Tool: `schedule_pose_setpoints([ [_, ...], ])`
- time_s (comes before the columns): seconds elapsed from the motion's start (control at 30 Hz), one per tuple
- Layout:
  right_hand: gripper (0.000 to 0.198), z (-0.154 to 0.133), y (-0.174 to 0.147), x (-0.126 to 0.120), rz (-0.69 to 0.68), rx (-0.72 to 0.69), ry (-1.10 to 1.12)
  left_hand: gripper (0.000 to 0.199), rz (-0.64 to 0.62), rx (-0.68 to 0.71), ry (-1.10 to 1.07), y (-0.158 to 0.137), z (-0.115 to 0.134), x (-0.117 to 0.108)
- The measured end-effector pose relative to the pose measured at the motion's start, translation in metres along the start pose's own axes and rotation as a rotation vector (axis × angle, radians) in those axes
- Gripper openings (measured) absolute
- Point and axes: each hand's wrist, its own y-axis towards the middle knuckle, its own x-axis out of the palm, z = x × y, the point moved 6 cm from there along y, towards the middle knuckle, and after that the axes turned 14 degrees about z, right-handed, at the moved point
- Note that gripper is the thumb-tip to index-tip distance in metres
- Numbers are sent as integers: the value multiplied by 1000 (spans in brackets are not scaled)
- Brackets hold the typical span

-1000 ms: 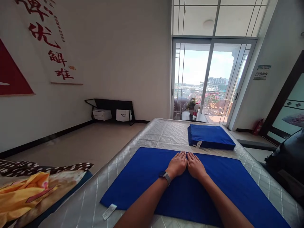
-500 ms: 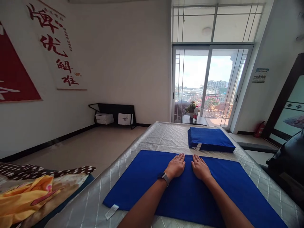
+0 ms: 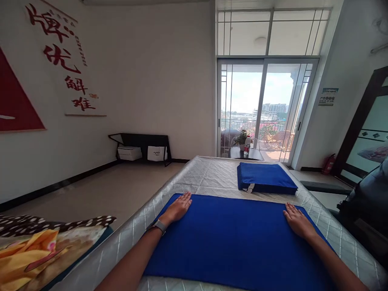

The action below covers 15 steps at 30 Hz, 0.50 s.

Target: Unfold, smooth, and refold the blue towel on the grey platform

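Observation:
A blue cloth point(image 3: 236, 238) lies spread out on a silvery quilted mattress point(image 3: 209, 171). My left hand point(image 3: 178, 207) rests flat near the cloth's far left corner, fingers stretched out; a watch point(image 3: 160, 226) is on that wrist. Near the far right corner, my right hand point(image 3: 298, 220) also lies flat on the cloth with its fingers extended. Neither hand grips anything. Beyond the cloth sits a neat stack of folded blue cloths point(image 3: 265, 178), with a white tag point(image 3: 250, 188) hanging at its near left corner.
At lower left is a heap of patterned bedding with a yellow cloth point(image 3: 36, 250). A small table point(image 3: 251, 154) with a plant and a bottle point(image 3: 247, 144) stands by the sliding glass door. A black bag point(image 3: 366, 206) is at right; a black rack point(image 3: 142, 141) stands against the wall.
My hands have slid apart across the cloth, the left one to the left and the right one to the right. The near left corner's white tag no longer shows.

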Motion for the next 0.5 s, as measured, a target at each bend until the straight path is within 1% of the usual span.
schedule_pose_setpoints([
  [0.07,70,27,1,8,20,17,-16,59,17,-47,34,-4,-28,-2],
  [0.1,70,36,2,12,31,22,-15,59,17,-61,47,-5,-39,-3],
  [0.17,70,48,3,18,55,24,-3,60,-1,-72,63,-7,-52,-3],
  [0.27,72,56,5,23,61,29,14,62,-26,-79,69,-7,-60,-2],
  [0.4,75,66,4,24,44,78,30,61,16,-93,61,-6,-64,-3],
  [0.5,76,69,3,20,48,85,34,59,31,-85,60,-7,-64,-4],
])
